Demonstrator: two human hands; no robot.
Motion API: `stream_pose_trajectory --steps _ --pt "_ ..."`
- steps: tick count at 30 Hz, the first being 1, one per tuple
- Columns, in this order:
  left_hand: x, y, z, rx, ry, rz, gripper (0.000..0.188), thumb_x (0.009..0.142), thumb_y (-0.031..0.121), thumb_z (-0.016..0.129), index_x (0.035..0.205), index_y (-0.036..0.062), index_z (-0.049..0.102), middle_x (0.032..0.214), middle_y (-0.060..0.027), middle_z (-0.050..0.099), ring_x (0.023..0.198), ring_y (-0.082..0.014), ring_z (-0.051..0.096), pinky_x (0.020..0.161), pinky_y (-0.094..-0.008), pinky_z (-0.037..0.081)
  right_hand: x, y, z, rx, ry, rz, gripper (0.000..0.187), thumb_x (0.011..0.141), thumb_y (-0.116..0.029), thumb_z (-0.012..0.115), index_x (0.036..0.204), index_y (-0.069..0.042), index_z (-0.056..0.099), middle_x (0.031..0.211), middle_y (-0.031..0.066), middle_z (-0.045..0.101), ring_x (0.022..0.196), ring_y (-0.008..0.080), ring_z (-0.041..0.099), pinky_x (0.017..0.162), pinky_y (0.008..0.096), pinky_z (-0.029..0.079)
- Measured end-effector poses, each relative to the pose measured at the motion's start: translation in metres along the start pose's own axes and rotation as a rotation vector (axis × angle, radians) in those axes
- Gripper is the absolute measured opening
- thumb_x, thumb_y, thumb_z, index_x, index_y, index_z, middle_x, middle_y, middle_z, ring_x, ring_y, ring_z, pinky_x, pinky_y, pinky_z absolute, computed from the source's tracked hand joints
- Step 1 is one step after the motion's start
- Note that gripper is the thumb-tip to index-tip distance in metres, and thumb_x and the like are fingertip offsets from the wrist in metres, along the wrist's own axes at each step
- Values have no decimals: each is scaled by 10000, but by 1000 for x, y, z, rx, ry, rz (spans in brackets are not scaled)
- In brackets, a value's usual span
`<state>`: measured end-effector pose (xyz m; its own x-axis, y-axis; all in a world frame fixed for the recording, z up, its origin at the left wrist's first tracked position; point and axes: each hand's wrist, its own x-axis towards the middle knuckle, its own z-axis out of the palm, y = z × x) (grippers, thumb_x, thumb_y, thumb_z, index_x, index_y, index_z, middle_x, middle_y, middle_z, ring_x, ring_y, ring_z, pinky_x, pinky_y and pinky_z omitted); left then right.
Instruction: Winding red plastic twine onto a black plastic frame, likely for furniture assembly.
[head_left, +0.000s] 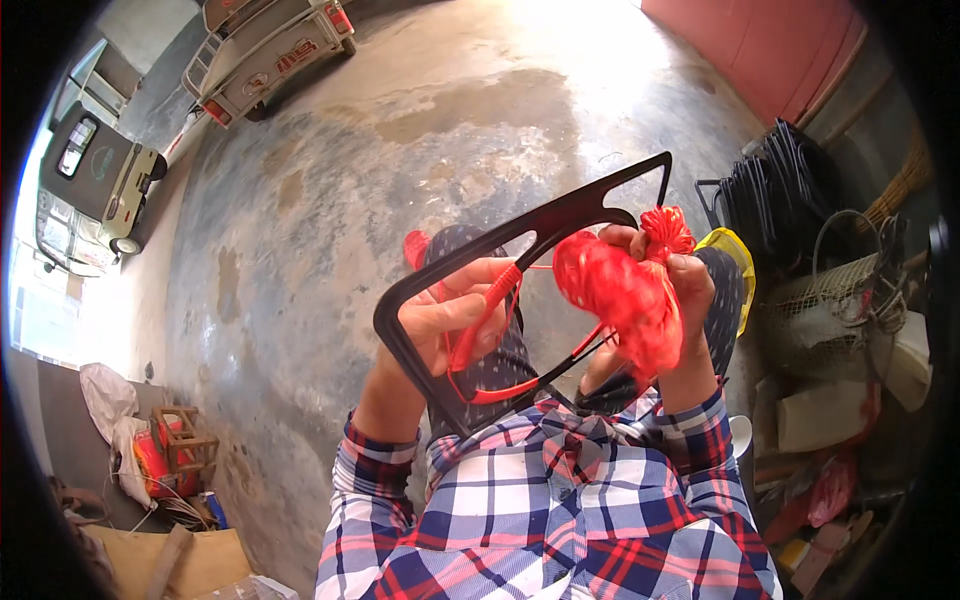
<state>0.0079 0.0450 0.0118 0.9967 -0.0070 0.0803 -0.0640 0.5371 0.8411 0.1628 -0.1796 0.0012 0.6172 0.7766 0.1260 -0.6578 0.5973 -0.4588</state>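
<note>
A black frame (455,257) with rounded corners and inner curved bars is tilted across my lap. Red cord is wound tightly round part of its inner bar, making a red wrapped section (482,318). My left hand (435,322) is closed round this section, thumb on top. A loose, shiny bundle of red cord (622,300), tied into a tuft at its upper end, is gripped in my right hand (690,288). A thin strand runs from the wrapped bar toward the bundle. Part of my right fingers is hidden behind the bundle.
Stacked black frames (780,185) stand at the right, near a wire basket (815,320) and a straw broom (900,185). Two small vehicles, a cargo tricycle (270,65) and an enclosed cart (95,175), are parked at the far left. A wooden stool (185,440) lies left.
</note>
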Motion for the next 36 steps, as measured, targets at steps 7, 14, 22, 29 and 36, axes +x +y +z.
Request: stream_pose_trajectory --steps 7,14,22,29,36 --pt "-7 10 -4 -67 139 -4 483 965 315 565 1343 16 533 809 -104 620 555 -149 513 434 -260 368 -9 -15 -23 -22 23 -145 425 919 -408 503 1031 -2 555 1009 137 608 942 244 610 901 415 475" --pt "-20 13 -19 -225 196 72 546 1003 429 491 1390 46 457 824 -125 562 503 -120 471 349 -224 360 -18 -75 -62 296 -252 -181 352 1046 -377 417 1049 -28 463 661 34 490 526 139 462 673 364 420" --pt "-29 18 -32 -159 204 119 450 960 236 623 1384 174 484 766 -70 564 483 -105 481 358 -227 352 -53 -56 -76 52 -164 -120 448 1061 -399 369 1155 30 460 644 53 479 496 139 440 656 375 473" --pt "-28 12 -32 -139 265 126 489 996 209 556 1445 88 404 782 -98 566 474 -100 450 331 -205 328 -53 -36 -96 -82 245 -44 430 1044 -434 413 1147 -41 554 650 1 524 501 116 458 544 313 425" --pt "-14 1 -13 -279 90 80 617 985 443 505 1400 -9 451 898 -125 620 553 -137 529 435 -231 393 -23 10 19 -475 190 235 436 926 -108 567 1326 53 501 1093 117 646 986 171 632 901 315 506"
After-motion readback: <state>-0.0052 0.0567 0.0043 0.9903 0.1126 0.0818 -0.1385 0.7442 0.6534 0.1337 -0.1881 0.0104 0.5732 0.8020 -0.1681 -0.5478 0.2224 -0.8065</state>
